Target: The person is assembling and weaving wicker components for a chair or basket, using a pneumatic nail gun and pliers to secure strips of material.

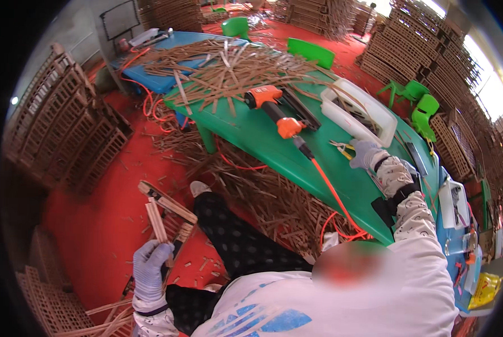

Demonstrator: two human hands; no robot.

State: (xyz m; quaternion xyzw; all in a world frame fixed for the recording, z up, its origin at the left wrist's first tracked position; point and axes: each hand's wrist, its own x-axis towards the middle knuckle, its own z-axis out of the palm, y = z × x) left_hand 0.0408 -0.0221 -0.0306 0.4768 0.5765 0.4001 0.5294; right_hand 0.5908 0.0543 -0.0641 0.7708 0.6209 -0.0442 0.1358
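Note:
My left hand (150,268), in a pale striped glove, is closed around a small bundle of thin wooden strips (156,221) that point up and away from me. Just beyond them, a wooden frame piece (170,203) slants low over the red floor; whether my fingers touch it too, I cannot tell. Over the green table (246,137), my gloved right hand (365,154) grips a pair of yellow-handled pliers (343,148), jaws pointing left. An orange and black nail gun (274,111) lies on the table to the left of that hand, its red hose running toward me.
Loose wooden strips (229,70) pile up at the table's far side, and scraps (263,208) heap beneath it. A white bin (385,128) stands beside my right hand. Stacked wooden crates (60,123) rise at left. Green chairs (310,52) stand behind the table.

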